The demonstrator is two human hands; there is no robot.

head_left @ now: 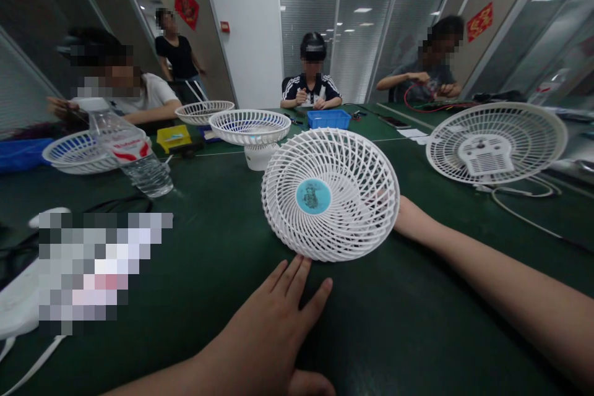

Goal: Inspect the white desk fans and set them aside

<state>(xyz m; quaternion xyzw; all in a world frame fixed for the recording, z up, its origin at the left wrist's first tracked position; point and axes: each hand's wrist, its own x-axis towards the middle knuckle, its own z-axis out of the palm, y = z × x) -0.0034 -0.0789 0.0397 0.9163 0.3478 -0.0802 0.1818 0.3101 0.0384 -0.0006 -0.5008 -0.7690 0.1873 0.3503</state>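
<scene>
A round white fan grille [357, 223] with a light-blue centre badge [314, 196] stands tilted above the green table, its face toward me. My right hand [403, 215] grips it at the right edge; the fingers are mostly behind the ribs and show only faintly through them. My left hand [283, 306] lies in front of the grille, palm down with fingers spread. Its fingertips reach the grille's lower edge; whether they press on it I cannot tell. Nothing is held in the left hand.
More white fan parts stand around: a fan grille on a base [250, 127] behind, a fan back [496, 142] with a cable at right. A water bottle [134, 151], a yellow tray [173, 138] and a blue bin [329, 119] are farther off. Several people sit or stand beyond.
</scene>
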